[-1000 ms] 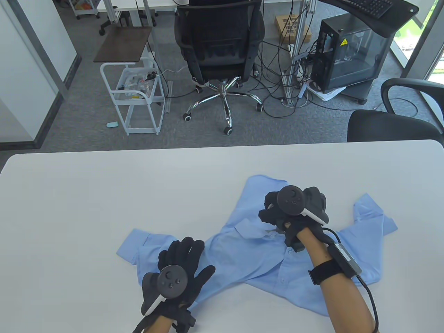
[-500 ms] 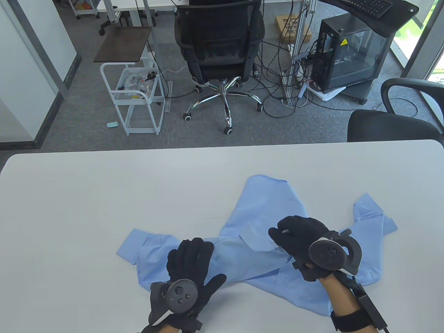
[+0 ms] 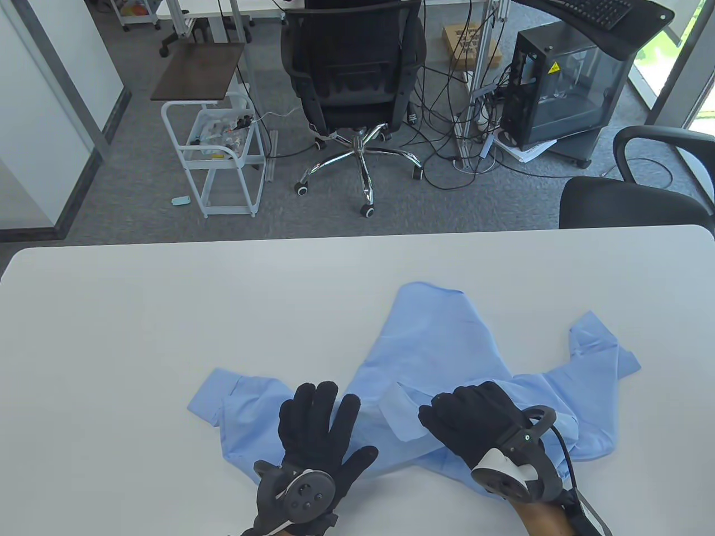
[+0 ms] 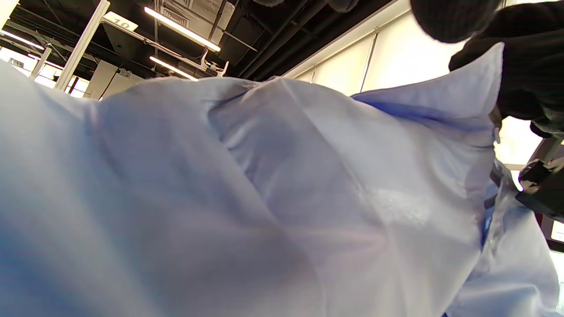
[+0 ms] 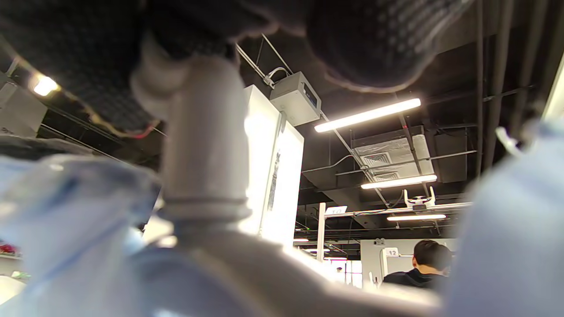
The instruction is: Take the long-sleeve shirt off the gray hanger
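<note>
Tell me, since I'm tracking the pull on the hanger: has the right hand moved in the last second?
Yes. The right hand has drawn back toward the table's near edge, from the shirt's middle to its lower part.

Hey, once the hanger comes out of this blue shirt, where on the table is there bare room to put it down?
The white table is bare across its whole left part, left of the shirt, and along the far strip between the shirt and the table's far edge. The near right is crowded: the shirt spreads there, with the left hand flat on it and the right hand at its collar.
</note>
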### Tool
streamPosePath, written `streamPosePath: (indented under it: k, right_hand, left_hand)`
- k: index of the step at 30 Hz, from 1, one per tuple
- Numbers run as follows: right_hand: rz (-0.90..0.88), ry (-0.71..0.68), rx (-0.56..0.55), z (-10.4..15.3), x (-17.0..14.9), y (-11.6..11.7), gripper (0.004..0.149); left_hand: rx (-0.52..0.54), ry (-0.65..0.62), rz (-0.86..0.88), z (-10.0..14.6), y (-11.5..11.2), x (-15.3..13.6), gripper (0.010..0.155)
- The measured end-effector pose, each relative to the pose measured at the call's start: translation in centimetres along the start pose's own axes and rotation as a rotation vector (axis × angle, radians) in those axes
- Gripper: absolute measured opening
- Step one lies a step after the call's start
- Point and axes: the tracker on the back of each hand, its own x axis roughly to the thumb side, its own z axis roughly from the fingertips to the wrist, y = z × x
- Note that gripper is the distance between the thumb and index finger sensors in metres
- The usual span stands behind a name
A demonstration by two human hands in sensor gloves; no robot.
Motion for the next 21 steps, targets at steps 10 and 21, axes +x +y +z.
streamPosePath:
  k: [10,21]
  right_hand:
    - [0.029,-0.121,0.012,0.1,2.9,0.3,0.036]
    - [0.006,-0.216,0.018,0.4,5.4,1.1,0.036]
  left_hand:
    - [-0.066,-0.038,-0.134,-0.8,-1.8,1.9,0.088]
    - [-0.046,-0.088,-0.195,-1.1,-1.8,3.1,0.052]
